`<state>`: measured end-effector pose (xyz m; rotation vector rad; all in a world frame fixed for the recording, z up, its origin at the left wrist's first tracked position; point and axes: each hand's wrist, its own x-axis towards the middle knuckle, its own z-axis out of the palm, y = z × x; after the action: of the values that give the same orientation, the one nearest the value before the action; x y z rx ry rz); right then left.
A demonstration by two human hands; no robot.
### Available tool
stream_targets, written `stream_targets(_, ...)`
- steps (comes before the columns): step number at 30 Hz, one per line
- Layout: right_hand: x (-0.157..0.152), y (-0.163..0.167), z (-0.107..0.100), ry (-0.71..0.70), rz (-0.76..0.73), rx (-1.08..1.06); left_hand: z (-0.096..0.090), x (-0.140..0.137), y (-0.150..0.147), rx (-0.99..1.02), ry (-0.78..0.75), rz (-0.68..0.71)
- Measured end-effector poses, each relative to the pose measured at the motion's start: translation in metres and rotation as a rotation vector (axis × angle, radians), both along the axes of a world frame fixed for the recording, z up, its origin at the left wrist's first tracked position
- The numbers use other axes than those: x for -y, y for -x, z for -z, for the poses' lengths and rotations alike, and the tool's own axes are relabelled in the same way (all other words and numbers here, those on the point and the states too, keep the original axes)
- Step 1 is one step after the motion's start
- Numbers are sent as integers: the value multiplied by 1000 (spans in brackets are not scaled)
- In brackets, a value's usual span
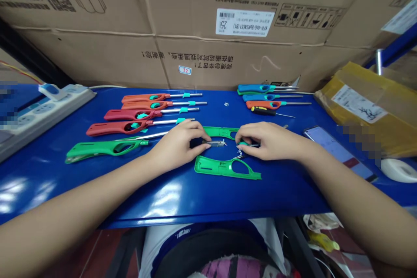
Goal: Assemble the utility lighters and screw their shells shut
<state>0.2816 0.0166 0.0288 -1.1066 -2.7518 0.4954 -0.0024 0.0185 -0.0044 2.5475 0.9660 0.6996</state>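
My left hand [177, 141] pinches a small clear fuel tank [216, 143] with a pale nozzle end pointing right. My right hand [267, 140] is closed, thumb against fingertips, on a small teal trigger piece [243, 143], mostly covered by the fingers. A bent white wire [239, 154] shows just below those fingertips. Behind both hands lies one green lighter shell half [221, 132], partly covered by them. Nearer to me, the other green shell half [211, 167] lies with its hollow inside facing up.
On the left lie a green lighter [97, 150], red lighters [110, 128] and orange lighters [140, 105]. Blue lighters [252, 88], an orange one and a screwdriver [263, 110] are back right. A phone [335, 152], mouse [400, 170], power strip [42, 113] and carton [189, 47] surround them.
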Motion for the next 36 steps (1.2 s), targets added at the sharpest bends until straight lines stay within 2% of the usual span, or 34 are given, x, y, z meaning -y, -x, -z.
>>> stream_targets(4, 1, 1, 1, -8, -24, -28, -2, 1, 1, -23, 66, -48)
stream_targets(7, 3, -4, -4, -13, -34, -32, -6, 9, -2, 5, 48, -69)
stream_targets(9, 4, -8, -7, -8, -56, -9, -10, 15, -4, 7, 26, -7)
stream_targets(12, 5, -9, -8, -15, -61, 41, -13, 23, -7, -86, -39, 157)
stream_targets(15, 6, -3, -4, -25, -59, 51, -12, 27, -9, -167, -103, 213)
stream_targets(21, 9, 9, 7, -149, 7, 9, -9, 27, -9, -177, -92, 166)
stream_targets(24, 9, 4, 0, -136, 18, 6, -9, 26, -9, -163, -83, 136)
stream_targets(26, 7, -6, -8, -157, 81, 18, -9, 25, -8, -154, -81, 126)
stream_targets(31, -1, -33, -18, -28, 154, 201, -9, 26, -7, -130, -59, 109)
stream_targets(36, -5, -37, -12, 90, 151, 193, -9, 25, -7, -127, -50, 91)
